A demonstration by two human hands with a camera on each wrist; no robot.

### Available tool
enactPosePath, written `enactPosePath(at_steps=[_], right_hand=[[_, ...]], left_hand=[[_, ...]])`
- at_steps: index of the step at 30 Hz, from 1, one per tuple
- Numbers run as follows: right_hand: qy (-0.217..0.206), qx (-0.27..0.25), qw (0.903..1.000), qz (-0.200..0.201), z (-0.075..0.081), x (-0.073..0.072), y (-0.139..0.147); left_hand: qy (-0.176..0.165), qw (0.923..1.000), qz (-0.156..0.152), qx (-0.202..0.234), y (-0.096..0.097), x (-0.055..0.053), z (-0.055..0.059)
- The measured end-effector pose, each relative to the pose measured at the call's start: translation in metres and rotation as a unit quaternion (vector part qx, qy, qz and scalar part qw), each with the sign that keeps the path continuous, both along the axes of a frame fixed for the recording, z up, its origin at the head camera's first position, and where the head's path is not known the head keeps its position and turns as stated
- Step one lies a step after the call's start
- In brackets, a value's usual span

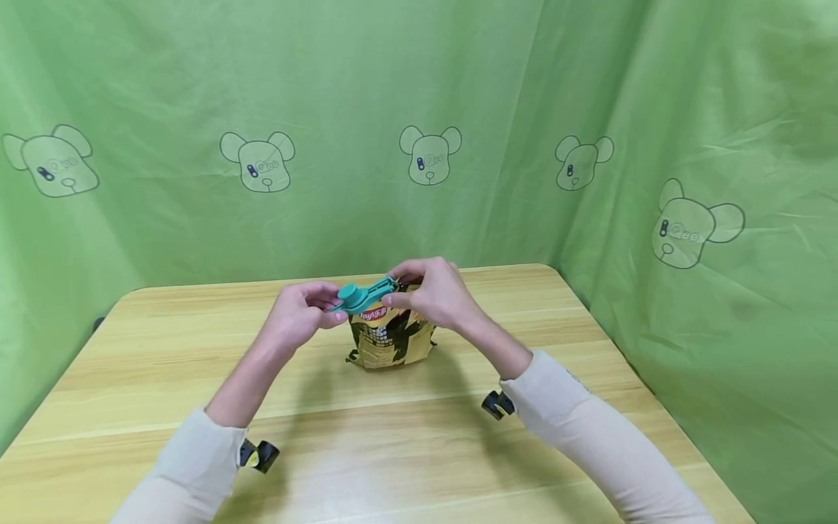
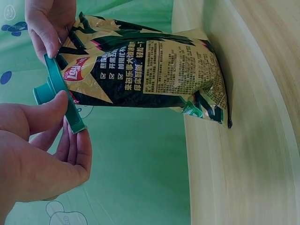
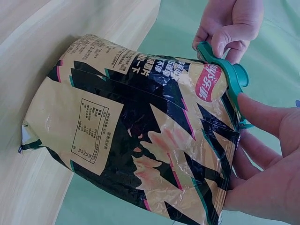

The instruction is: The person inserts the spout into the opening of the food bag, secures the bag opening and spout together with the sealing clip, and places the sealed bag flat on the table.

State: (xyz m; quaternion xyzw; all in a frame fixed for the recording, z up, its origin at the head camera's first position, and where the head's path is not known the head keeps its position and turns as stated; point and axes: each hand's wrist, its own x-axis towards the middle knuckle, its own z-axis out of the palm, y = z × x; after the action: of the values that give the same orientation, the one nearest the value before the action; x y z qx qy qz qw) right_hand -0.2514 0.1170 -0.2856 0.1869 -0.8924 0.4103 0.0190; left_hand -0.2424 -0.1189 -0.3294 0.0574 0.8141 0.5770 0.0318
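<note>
Clearly, from the head view, the teal clip (image 1: 366, 295) lies across the top of the chip bag (image 1: 391, 340), which stands upright on the wooden counter (image 1: 366, 444) in front of a green curtain (image 1: 347, 65). The clip's long axis slants from the left hand (image 1: 297, 314) up toward the right hand (image 1: 440, 292), its round spout nearer the left. Both hands are at the clip, so neither is clearly nearer: the left pinches one end between thumb and fingers, the right grips the other.

From the left wrist, the clip sits beyond the bag's printed face, crosswise to the bag's length. The left thumb presses beside the spout and the fingers curl up to the near end; the right hand's fingers are narrow around the far end.

From the right wrist, the right thumb rests on the clip while its fingers reach behind the bag's top edge. That edge runs on past the clip's visible end; whether the clip is latched, I cannot tell.
</note>
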Motion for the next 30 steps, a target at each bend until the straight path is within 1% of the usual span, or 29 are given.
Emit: enactPosePath(at_steps=[11, 16, 19, 23, 26, 30], right_hand=[[-0.001, -0.007, 1.0000, 0.000, -0.0003, 0.0025, -0.0021], [0.006, -0.011, 0.9999, -0.006, -0.0018, 0.0030, -0.0036], [0.010, -0.011, 0.9998, -0.009, -0.0028, 0.0033, -0.0046], [0.008, -0.016, 0.9998, -0.013, -0.0039, 0.0037, -0.0055], [0.003, -0.023, 0.9996, -0.015, -0.0036, 0.0039, -0.0056], [-0.001, -0.029, 0.9995, -0.015, -0.0030, 0.0038, -0.0059]], left_hand=[[0.001, 0.9998, 0.011, 0.015, 0.0012, -0.0003, -0.0013], [0.008, 0.9994, 0.012, 0.030, 0.0026, -0.0003, -0.0034], [0.014, 0.9994, 0.011, 0.031, 0.0024, -0.0006, -0.0039], [0.019, 0.9998, 0.006, 0.009, 0.0017, 0.0001, -0.0020], [0.024, 0.9994, -0.002, -0.023, 0.0016, 0.0019, 0.0010], [0.043, 0.9968, -0.018, -0.065, 0.0033, 0.0024, 0.0059]])
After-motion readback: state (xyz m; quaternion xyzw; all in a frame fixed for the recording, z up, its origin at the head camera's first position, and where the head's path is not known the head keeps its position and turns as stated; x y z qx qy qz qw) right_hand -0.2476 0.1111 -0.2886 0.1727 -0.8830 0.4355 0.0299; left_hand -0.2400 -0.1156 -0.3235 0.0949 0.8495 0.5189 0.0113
